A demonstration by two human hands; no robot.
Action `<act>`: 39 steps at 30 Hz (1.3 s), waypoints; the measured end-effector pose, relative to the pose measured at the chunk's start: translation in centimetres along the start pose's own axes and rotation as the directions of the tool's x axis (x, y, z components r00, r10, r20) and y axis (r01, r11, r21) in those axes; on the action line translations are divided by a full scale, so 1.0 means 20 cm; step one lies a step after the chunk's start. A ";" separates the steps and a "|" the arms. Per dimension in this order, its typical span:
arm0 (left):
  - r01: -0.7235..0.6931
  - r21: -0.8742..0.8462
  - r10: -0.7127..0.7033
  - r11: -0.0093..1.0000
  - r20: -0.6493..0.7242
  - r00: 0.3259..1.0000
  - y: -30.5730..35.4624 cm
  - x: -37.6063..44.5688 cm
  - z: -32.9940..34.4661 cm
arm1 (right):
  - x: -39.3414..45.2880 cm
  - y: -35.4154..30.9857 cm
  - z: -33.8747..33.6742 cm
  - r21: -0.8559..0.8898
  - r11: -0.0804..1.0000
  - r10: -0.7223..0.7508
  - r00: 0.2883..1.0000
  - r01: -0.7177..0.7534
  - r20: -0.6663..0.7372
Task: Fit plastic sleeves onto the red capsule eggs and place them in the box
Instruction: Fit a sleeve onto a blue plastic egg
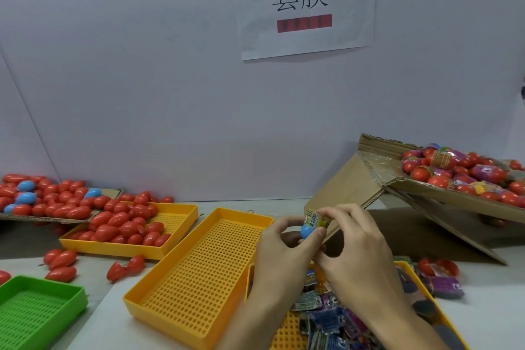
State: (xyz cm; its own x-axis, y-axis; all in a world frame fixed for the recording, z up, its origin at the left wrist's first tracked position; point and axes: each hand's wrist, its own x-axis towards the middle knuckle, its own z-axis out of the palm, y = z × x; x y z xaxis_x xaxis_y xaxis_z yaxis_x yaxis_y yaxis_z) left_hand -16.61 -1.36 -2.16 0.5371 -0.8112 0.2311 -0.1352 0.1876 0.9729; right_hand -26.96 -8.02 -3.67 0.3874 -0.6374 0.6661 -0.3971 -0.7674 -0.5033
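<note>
above the near middle of the table (483, 318), both hands meet around one capsule egg (307, 231). it is blue, not red, with a printed yellow plastic sleeve (319, 219) part way over its upper end. the left hand (279, 247) pinches the egg's blue end between thumb and fingers; the right hand (352, 244) pinches the sleeve. loose sleeves fill a yellow tray (454, 329) under the wrists. sleeved eggs lie in the tilted cardboard box (355, 187) at the right edge. bare red eggs (127, 224) heap in a yellow tray at the far left, spilling onto the table. an empty yellow tray (199, 273) sits mid-table, a green tray (37, 310) at the near left corner. a paper sign (306, 6) hangs on the pale wall.
</note>
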 end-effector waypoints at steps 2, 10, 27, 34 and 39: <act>-0.004 -0.027 0.004 1.000 -0.006 1.000 0.00 0.00 0.00 | 0.00 0.00 0.00 0.004 1.000 0.011 1.000 -0.011 -0.019; 0.041 -0.020 -0.039 0.999 0.060 0.997 0.00 0.00 -0.02 | 0.00 0.01 0.00 0.086 0.996 0.011 1.000 -0.012 0.009; -0.136 0.193 0.103 0.972 0.175 0.979 -0.01 0.02 -0.06 | 0.00 0.01 -0.02 0.195 0.980 -0.057 0.998 0.052 0.020; -0.124 0.069 0.111 0.990 0.166 0.980 -0.04 0.02 -0.04 | 0.00 -0.01 -0.03 0.248 0.967 -0.062 0.998 0.053 0.029; -0.082 0.024 0.075 0.996 0.192 0.978 -0.04 0.02 -0.04 | -0.01 0.00 -0.02 0.257 0.965 -0.055 0.999 0.052 0.002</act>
State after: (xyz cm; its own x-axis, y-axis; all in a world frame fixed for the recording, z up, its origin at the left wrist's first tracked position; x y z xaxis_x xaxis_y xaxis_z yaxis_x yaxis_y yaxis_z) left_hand -15.65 -1.30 -2.88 0.3552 -0.8861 0.2977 -0.1987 0.2396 0.9503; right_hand -27.30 -7.91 -3.59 0.4098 -0.5946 0.6917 -0.1494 -0.7919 -0.5922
